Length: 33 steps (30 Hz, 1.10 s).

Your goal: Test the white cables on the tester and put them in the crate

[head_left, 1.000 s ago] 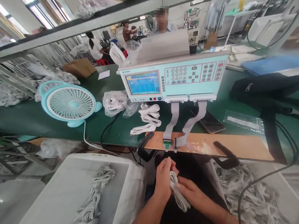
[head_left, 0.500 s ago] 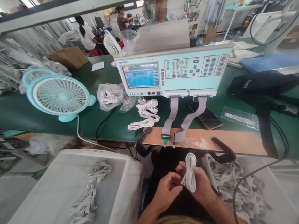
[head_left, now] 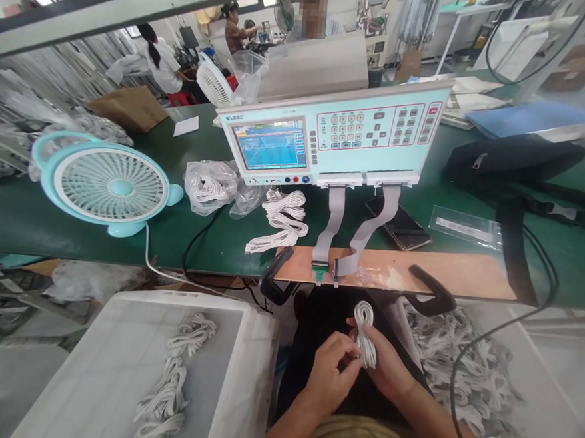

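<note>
A coiled white cable (head_left: 365, 332) stands upright in my right hand (head_left: 387, 367), low in the middle of the view, just below the bench edge. My left hand (head_left: 330, 376) meets it from the left, its fingertips pinching the cable's lower part. Straight above them a wooden board (head_left: 449, 273) lies on the bench edge, with a small green connector (head_left: 319, 271) at its near rim. Two grey ribbon cables (head_left: 332, 227) run from that spot up to a pale blue cable tester (head_left: 328, 138) with a lit screen.
A white bin (head_left: 127, 361) at lower left holds several coiled cables; a heap of white cables (head_left: 466, 378) fills the lower right. On the green bench stand a blue fan (head_left: 105, 184), bagged cables (head_left: 209, 188), loose cables (head_left: 281, 221), a phone (head_left: 398, 225) and a black bag (head_left: 516, 169). People work behind.
The cable coil went from lying between both hands to upright in my right hand. My left hand let go, then came back to pinch its lower part.
</note>
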Each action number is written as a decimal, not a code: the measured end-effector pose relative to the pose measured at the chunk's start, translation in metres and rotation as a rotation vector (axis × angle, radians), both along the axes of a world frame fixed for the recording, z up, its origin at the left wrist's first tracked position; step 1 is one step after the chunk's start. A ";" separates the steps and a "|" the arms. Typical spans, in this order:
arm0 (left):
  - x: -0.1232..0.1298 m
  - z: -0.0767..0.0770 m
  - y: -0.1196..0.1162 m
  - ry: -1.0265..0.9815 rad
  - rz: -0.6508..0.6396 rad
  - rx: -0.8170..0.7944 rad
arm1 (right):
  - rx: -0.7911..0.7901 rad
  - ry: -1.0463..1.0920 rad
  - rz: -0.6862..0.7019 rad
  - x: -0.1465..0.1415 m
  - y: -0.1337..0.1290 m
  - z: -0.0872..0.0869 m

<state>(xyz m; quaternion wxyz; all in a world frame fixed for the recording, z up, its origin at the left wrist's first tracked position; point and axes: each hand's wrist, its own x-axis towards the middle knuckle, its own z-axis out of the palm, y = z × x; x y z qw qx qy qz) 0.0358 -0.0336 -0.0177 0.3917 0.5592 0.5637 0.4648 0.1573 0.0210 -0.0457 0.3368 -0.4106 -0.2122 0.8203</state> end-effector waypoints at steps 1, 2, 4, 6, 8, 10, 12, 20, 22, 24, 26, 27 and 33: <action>-0.001 0.000 0.000 0.028 0.023 0.004 | 0.065 -0.088 0.027 0.002 0.001 -0.001; -0.003 -0.001 0.001 0.060 0.042 0.013 | 0.135 -0.191 0.048 0.004 0.002 -0.001; -0.011 0.001 0.003 0.115 0.049 0.031 | 0.338 -0.434 0.038 0.010 0.006 0.002; -0.020 0.006 0.006 0.136 0.017 0.030 | 0.635 -0.602 0.043 0.016 0.012 0.010; -0.029 0.013 0.011 0.114 -0.030 0.000 | 0.960 -0.630 0.212 0.019 0.017 0.022; -0.034 0.019 0.017 0.043 -0.047 -0.049 | 1.111 -0.577 0.407 0.017 0.021 0.036; -0.035 0.023 0.024 -0.084 0.010 -0.114 | 1.070 -0.539 0.446 0.011 0.024 0.047; -0.029 0.031 0.053 -0.859 0.446 -0.270 | 0.698 -0.342 0.119 -0.033 0.045 0.047; -0.032 0.031 0.055 -0.875 0.470 -0.276 | 0.656 -0.335 0.103 -0.040 0.050 0.045; -0.037 0.028 0.055 -0.841 0.462 -0.280 | 0.635 -0.349 0.088 -0.045 0.053 0.046; -0.043 0.025 0.054 -0.753 0.431 -0.286 | 0.619 -0.347 0.071 -0.047 0.053 0.049; -0.047 0.024 0.054 -0.684 0.403 -0.288 | 0.596 -0.333 0.062 -0.048 0.053 0.051; -0.070 0.035 0.057 -0.342 0.056 -0.257 | 0.333 -0.211 0.047 -0.053 0.051 0.063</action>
